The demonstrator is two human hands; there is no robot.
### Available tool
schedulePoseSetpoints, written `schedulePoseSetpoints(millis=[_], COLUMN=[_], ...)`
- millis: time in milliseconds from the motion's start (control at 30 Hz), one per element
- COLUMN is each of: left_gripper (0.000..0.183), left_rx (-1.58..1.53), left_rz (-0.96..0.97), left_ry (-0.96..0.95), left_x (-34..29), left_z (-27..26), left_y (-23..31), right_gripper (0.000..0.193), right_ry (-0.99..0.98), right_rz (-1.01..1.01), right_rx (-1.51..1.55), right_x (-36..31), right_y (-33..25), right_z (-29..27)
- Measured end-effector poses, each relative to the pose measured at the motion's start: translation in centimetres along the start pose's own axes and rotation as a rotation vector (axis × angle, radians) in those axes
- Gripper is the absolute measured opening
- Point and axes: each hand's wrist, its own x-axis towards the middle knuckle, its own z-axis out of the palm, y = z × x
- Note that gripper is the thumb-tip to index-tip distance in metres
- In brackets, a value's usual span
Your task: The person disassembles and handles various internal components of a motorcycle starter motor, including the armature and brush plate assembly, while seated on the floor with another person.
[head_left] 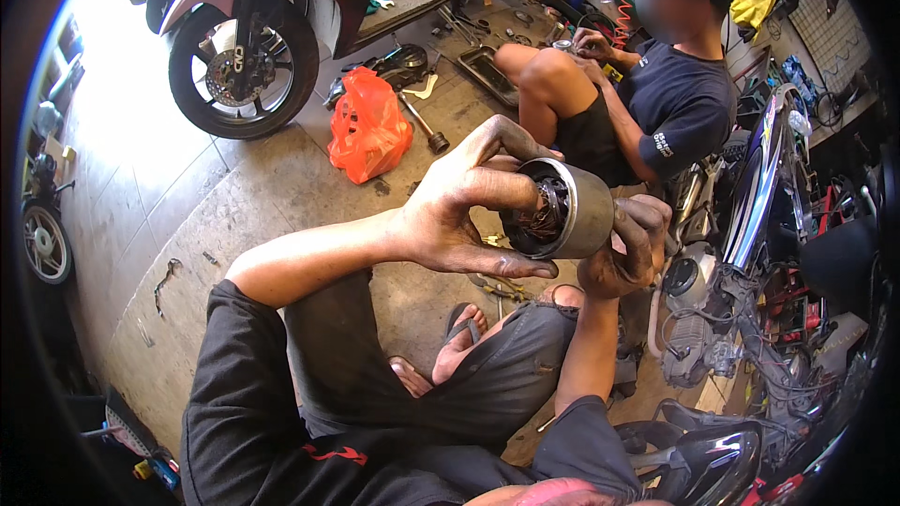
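Observation:
Up in front of my chest is a grey metal cup-shaped flywheel [587, 215], tilted so that its open end faces left. My right hand [630, 248] grips its closed right end, fingers curled round the outside. Inside the cup sits a stator [551, 209] with dark parts and copper windings. My left hand [459, 197] reaches in at the open end, its bent fingers on the stator. The left thumb stretches along below the rim. The fingertips inside the cup are partly hidden. Both hands are smeared with dark grease.
A co-worker [675, 94] sits at the far right, hands on a small part. An orange plastic bag [367, 131] lies on the floor near a scooter's front wheel [244, 66]. Stripped motorcycle parts [703, 333] crowd my right side. A short wire [167, 286] lies at left.

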Motion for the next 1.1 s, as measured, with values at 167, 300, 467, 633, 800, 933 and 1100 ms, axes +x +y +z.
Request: schedulePoseSetpoints(millis=[167,300,467,633,800,933,1100], left_gripper=[0.054,0.065,0.088,0.075,0.069,0.064,0.053], left_rx=[-0.016,-0.097,0.012,-0.071,-0.115,-0.176,-0.083], left_rz=[0.012,0.032,0.065,0.018,0.043,0.048,-0.021], left_ry=[0.013,0.118,-0.062,0.071,0.12,0.166,0.061], left_x=[-0.2,-0.7,-0.1,-0.6,-0.5,-0.7,-0.2], left_z=[0.2,1.2,0.1,0.8,1.1,1.4,0.6], left_y=[-0.6,-1.4,-0.6,-0.9,-1.1,-1.2,-0.4], right_gripper=[0.023,0.023,0.022,0.022,0.023,0.023,0.023], right_ry=[-0.007,0.0,-0.011,-0.012,-0.02,-0.035,-0.035], right_rz=[-0.001,-0.006,0.019,0.036,0.026,0.038,0.043], right_rx=[-0.006,0.005,0.006,0.02,0.031,0.058,0.051], right_x=[-0.1,0.0,-0.1,-0.2,-0.2,-0.4,-0.3], right_y=[0.1,0.1,0.3,0.4,0.6,0.7,0.7], right_z=[-0.2,0.0,0.1,0.5,0.5,0.6,0.5])
